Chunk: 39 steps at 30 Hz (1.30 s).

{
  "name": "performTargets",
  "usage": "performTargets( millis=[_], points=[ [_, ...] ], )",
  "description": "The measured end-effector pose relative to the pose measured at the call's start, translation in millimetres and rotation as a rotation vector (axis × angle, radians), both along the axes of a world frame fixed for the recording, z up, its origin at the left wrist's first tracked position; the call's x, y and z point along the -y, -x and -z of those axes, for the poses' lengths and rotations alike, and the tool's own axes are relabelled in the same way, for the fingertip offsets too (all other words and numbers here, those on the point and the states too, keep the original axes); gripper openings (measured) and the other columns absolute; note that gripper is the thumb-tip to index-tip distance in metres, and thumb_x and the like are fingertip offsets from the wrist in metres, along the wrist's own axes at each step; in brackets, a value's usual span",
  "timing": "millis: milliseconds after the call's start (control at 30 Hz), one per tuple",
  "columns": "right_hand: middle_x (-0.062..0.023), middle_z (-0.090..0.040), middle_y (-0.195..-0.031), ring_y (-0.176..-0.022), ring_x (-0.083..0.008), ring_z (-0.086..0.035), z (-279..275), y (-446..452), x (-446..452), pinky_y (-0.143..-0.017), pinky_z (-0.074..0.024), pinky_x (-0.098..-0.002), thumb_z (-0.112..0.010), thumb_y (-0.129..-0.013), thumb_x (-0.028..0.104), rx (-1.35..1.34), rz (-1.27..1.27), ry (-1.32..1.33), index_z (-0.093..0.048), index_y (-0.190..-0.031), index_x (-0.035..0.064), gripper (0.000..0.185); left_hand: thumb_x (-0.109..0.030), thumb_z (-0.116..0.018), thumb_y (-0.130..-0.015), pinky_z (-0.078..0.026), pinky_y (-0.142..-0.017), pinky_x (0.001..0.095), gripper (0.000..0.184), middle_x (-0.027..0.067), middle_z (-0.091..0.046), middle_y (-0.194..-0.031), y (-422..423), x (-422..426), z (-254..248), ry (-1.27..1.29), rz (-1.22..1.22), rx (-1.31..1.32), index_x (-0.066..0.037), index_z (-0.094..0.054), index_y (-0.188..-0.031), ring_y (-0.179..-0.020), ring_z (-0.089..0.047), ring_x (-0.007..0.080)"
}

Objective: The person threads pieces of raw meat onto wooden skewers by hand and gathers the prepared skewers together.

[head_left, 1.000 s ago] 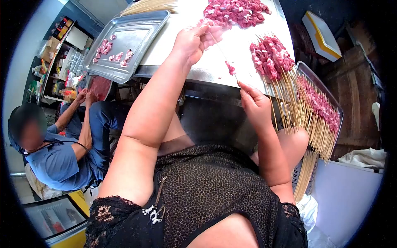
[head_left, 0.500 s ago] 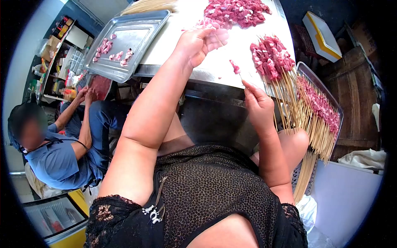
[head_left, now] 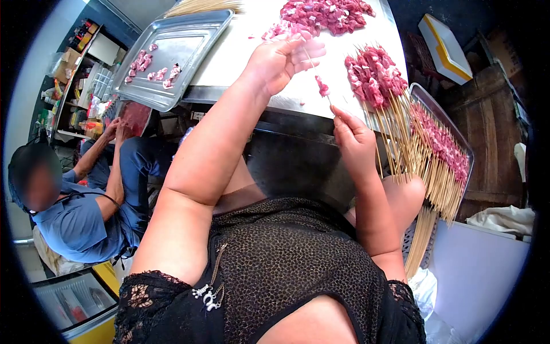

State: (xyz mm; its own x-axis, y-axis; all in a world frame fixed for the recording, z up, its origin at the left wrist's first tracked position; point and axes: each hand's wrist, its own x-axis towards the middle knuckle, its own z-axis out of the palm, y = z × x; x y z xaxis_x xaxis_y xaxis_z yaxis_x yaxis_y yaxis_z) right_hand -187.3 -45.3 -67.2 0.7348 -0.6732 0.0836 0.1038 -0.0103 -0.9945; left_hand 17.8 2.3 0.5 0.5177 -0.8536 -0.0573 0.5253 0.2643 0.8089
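Observation:
A thin wooden skewer with a small lump of red meat [head_left: 322, 86] on it runs between my hands above the table's front edge. My right hand [head_left: 350, 132] pinches its lower end. My left hand [head_left: 289, 57] is raised at the upper end, thumb and forefinger together and other fingers spread; glare hides whether a piece of meat sits in its fingertips. Behind my left hand lies a heap of cut meat [head_left: 326, 14]. Loaded skewers [head_left: 375, 77] form a pile to the right of my right hand, sticks pointing toward me.
A metal tray [head_left: 195, 71] with several meat pieces stands at the left, bare skewers [head_left: 206, 7] behind it. At the right a second tray [head_left: 470, 166] holds many loaded skewers. A seated person [head_left: 80, 221] works at far left. Bare sticks [head_left: 420, 243] stand near my right elbow.
The skewer's tip was by my left fingers, came away from them half a second ago, and is back beside them now. My right hand moved right, then slightly back left. The view shifted slightly.

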Motion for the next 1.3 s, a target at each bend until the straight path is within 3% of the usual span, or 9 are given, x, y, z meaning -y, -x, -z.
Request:
performTargets(
  millis=[467,533,633,733,800,833,967,1200,1300],
  points=[
    [0.0059,-0.042,-0.062,-0.047,-0.0007,-0.032,-18,-4,3,-0.04,-0.0224,-0.0149,-0.05,-0.09,0.008,0.106,-0.05,-0.416,-0.055,-0.117,0.0004,0.029,-0.013,-0.046,-0.091,-0.048,-0.087,0.0384,0.031,0.0172,-0.06,-0.109,21,-6,2,-0.097,0.197,0.119,0.004,-0.049,-0.117,-0.105,-0.057,0.026],
    [0.0058,-0.042,-0.063,-0.046,-0.0006,-0.032,-19,-3,2,-0.04,-0.0225,-0.0147,-0.05,-0.09,0.008,0.118,-0.033,-0.394,-0.054,-0.118,0.0009,0.029,-0.013,-0.048,-0.089,-0.047,-0.087,0.0379,0.036,0.0148,-0.059,-0.113,2,-14,-11,-0.21,0.201,0.377,0.003,-0.047,-0.121,-0.105,-0.057,0.0238],
    [0.0054,-0.044,-0.063,-0.046,-0.0006,-0.033,-16,-2,3,-0.04,-0.024,-0.0148,-0.05,-0.09,0.009,0.137,0.011,-0.402,-0.054,-0.119,0.0011,0.03,-0.006,-0.05,-0.086,-0.046,-0.085,0.0307,0.039,0.012,-0.061,-0.107,-39,0,-15,-0.229,-0.132,0.434,-0.002,-0.047,-0.125,-0.092,-0.06,0.0174],
    [0.0051,-0.046,-0.063,-0.046,-0.0008,-0.034,-13,-1,3,-0.04,-0.0255,-0.0152,-0.05,-0.091,0.009,0.125,0.037,-0.42,-0.054,-0.119,0.0012,0.03,-0.008,-0.052,-0.087,-0.046,-0.073,0.0239,0.028,0.009,-0.064,-0.097,-76,31,9,-0.411,-0.359,0.729,-0.003,-0.057,-0.115,-0.083,-0.06,0.0113],
    [0.0052,-0.045,-0.063,-0.046,-0.0008,-0.034,-11,-1,4,-0.04,-0.0257,-0.0152,-0.05,-0.091,0.009,0.11,0.045,-0.409,-0.054,-0.119,0.0015,0.03,-0.01,-0.053,-0.087,-0.046,-0.072,0.0249,0.026,0.0094,-0.065,-0.097,-81,51,28,-0.59,-0.412,1.282,-0.005,-0.06,-0.112,-0.083,-0.061,0.0145],
    [0.0053,-0.045,-0.063,-0.046,-0.0008,-0.034,-10,-1,4,-0.04,-0.0258,-0.0151,-0.05,-0.091,0.009,0.104,0.043,-0.404,-0.054,-0.119,0.0014,0.03,-0.011,-0.051,-0.086,-0.047,-0.075,0.03,0.026,0.0114,-0.065,-0.097,-85,62,41,-0.477,-0.505,1.596,-0.008,-0.061,-0.11,-0.084,-0.061,0.0228],
    [0.006,-0.045,-0.063,-0.048,-0.0006,-0.035,-6,1,5,-0.041,-0.0261,-0.0145,-0.05,-0.091,0.007,0.132,0.037,-0.4,-0.053,-0.119,0.0005,0.029,-0.02,-0.041,-0.088,-0.045,-0.081,0.0431,0.026,0.0146,-0.062,-0.096,-73,79,57,-0.583,-0.453,1.9,-0.008,-0.064,-0.092,-0.093,-0.058,0.0312],
    [0.0056,-0.046,-0.066,-0.053,-0.0006,-0.038,-7,12,6,-0.046,-0.0289,-0.014,-0.05,-0.09,0.007,0.118,0.014,-0.413,-0.053,-0.118,-0.0008,0.029,-0.011,-0.056,-0.08,-0.047,-0.074,0.0358,0.016,0.0145,-0.064,-0.086,-45,37,23,-0.847,-0.224,1.892,-0.007,-0.067,-0.09,-0.08,-0.062,0.0272],
    [0.0059,-0.046,-0.065,-0.053,-0.0008,-0.037,-5,9,4,-0.047,-0.0292,-0.0143,-0.05,-0.09,0.006,0.189,0.004,-0.463,-0.054,-0.118,-0.0009,0.029,-0.017,-0.064,-0.079,-0.049,-0.062,0.032,0.015,0.011,-0.065,-0.08,-21,11,-7,-0.869,-0.157,1.343,-0.004,-0.067,-0.088,-0.063,-0.062,0.0197]
  ],
)
